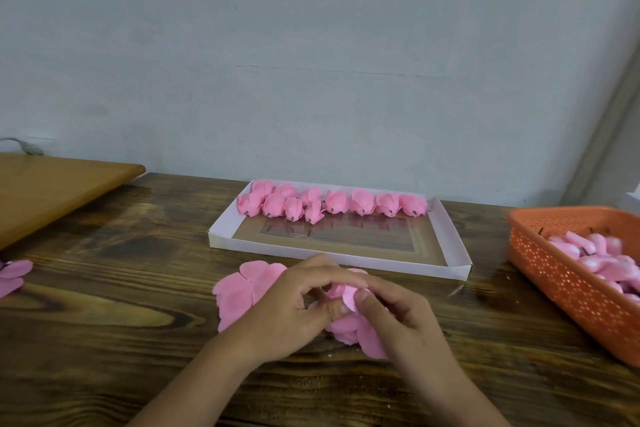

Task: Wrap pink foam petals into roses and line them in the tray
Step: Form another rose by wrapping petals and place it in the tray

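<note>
Both hands are busy in the middle of the dark wooden worktop [104, 340] — the left hand [294, 308] has its fingers curled over a half-wrapped rose [341, 289], and the right hand [398, 319] pinches a petal edge of it with the thumb on top. Under them sits a loose pile of flat pink foam petals [242, 291], spreading out to the left of the left hand and poking out below the right one. Just behind the hands is the white cardboard tray [453, 246], and the finished roses [332, 201] are lined up along its far edge, with a few extra ones doubled up in front at the left end; the near part of the tray is bare. Off to the right there's an orange perforated basket [568, 288] holding pale pink buds [588, 253] — kinda blurry, can't tell much more about them. A few more pink petals [12, 276] lie at the far left edge of the worktop, near a lighter brown wooden board [52, 191] that's resting there.
</note>
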`<state>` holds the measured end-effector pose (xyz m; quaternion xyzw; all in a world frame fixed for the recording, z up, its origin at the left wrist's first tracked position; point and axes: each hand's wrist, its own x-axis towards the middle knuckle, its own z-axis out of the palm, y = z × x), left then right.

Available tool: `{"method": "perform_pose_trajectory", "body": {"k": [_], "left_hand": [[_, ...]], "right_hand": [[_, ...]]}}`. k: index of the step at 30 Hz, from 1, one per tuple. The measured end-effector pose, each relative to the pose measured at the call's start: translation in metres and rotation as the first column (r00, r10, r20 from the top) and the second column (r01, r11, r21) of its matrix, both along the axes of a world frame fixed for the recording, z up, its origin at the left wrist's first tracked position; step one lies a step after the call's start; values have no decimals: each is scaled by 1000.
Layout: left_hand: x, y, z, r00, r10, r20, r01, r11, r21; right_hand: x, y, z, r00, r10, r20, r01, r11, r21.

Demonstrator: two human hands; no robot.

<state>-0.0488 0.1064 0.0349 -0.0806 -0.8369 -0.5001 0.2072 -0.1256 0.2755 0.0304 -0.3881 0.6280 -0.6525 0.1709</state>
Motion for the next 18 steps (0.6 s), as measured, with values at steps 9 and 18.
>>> {"method": "perform_pose_trajectory", "body": {"k": [9, 18], "left_hand": [[-6, -3, -3, 985, 168, -43, -155, 964, 218], [-9, -4, -2, 967, 250, -46, -221, 916, 334]], "right_hand": [[-5, 7, 8, 983, -90, 160, 102, 993, -65], [6, 7, 3, 937, -250, -242, 254, 967, -14]]}}
